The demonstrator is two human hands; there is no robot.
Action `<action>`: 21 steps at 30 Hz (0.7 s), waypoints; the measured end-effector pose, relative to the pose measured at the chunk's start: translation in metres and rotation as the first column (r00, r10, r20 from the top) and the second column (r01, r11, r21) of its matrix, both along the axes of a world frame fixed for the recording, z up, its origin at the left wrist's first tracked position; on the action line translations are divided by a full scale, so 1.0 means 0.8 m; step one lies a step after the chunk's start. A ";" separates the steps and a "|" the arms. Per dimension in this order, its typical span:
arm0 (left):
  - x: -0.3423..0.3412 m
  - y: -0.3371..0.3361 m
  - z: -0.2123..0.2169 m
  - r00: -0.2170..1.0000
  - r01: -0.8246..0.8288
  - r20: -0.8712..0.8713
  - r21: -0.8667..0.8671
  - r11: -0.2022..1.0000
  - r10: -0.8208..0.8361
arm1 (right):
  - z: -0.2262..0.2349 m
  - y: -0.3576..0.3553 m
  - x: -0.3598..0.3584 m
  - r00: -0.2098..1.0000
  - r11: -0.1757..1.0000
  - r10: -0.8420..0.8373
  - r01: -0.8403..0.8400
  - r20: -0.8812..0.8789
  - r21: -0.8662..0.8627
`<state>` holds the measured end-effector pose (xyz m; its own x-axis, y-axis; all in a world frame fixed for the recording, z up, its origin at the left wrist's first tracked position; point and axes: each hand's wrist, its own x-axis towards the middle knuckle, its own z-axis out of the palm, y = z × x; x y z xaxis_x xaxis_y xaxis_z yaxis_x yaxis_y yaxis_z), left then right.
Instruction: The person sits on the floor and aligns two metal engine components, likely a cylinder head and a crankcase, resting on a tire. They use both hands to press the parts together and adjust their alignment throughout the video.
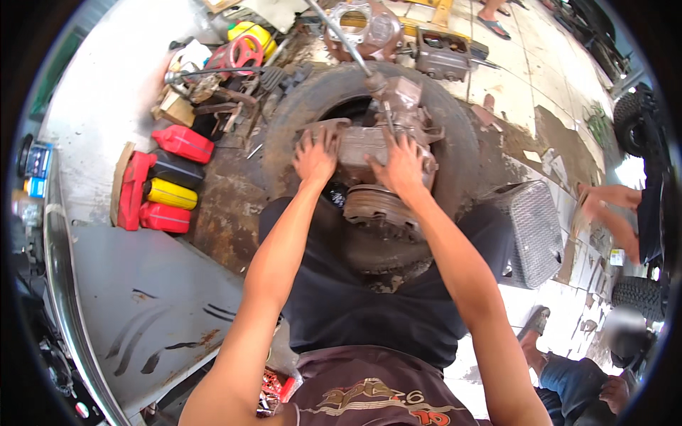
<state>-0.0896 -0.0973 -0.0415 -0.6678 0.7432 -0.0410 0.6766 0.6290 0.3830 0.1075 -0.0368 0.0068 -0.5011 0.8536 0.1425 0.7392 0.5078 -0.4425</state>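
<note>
A greasy brown gearbox (362,150) lies across a large worn tyre (284,113) between my knees. Fingers spread, my left hand (317,157) rests on the metal flange at the casing's left side. My right hand (400,167) lies on the casing's right part, thumb apart from the other fingers. Just beyond those fingertips stands a thin metal rod (388,117); whether they touch it I cannot tell. A long lever (341,35) rises from the gearbox's far end. Toward me, a round ribbed drum (380,204) forms the near end.
Left are red, black and yellow plastic bottles (170,197) and a pile of metal parts (234,99). Beyond the tyre sit a large housing (366,32) and a block-shaped casting (442,55). A textured metal box (536,234) stands by my right knee. Other people are at right.
</note>
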 end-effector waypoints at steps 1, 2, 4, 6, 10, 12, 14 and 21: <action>0.004 -0.012 -0.011 0.999 0.021 -0.028 0.026 0.999 -0.020 | -0.003 0.003 0.000 1.000 1.000 -0.002 0.002 -0.006 0.007; 0.001 -0.026 -0.022 0.998 0.042 -0.058 0.036 0.998 -0.040 | -0.009 -0.001 0.000 1.000 1.000 -0.004 0.004 -0.013 0.000; -0.008 -0.026 -0.011 0.998 0.060 -0.017 0.005 0.998 -0.060 | -0.015 0.000 0.001 1.000 1.000 0.002 -0.002 -0.031 0.021; -0.010 -0.007 0.016 0.993 -0.005 0.117 -0.055 0.998 0.011 | -0.016 0.002 0.001 1.000 0.999 0.012 -0.012 -0.013 -0.047; 0.002 -0.006 -0.002 1.000 0.001 0.016 0.005 1.000 -0.002 | -0.006 0.002 0.004 0.999 0.992 0.029 -0.031 -0.015 -0.119; 0.003 -0.029 -0.009 0.996 0.080 -0.038 0.063 0.995 -0.077 | -0.007 0.002 0.003 1.000 0.995 0.027 -0.028 -0.013 -0.095; -0.004 -0.015 0.002 0.998 0.065 0.027 -0.009 0.998 -0.065 | -0.011 0.003 0.003 1.000 0.996 0.021 -0.023 -0.015 -0.084; 0.006 -0.017 -0.006 0.992 0.107 -0.074 0.054 0.993 -0.103 | -0.014 0.000 0.005 0.999 0.996 0.022 -0.025 -0.041 -0.090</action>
<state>-0.0845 -0.1110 -0.0463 -0.5854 0.8093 0.0482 0.7644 0.5313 0.3653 0.1117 -0.0365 -0.0041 -0.5166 0.8520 0.0853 0.7085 0.4813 -0.5162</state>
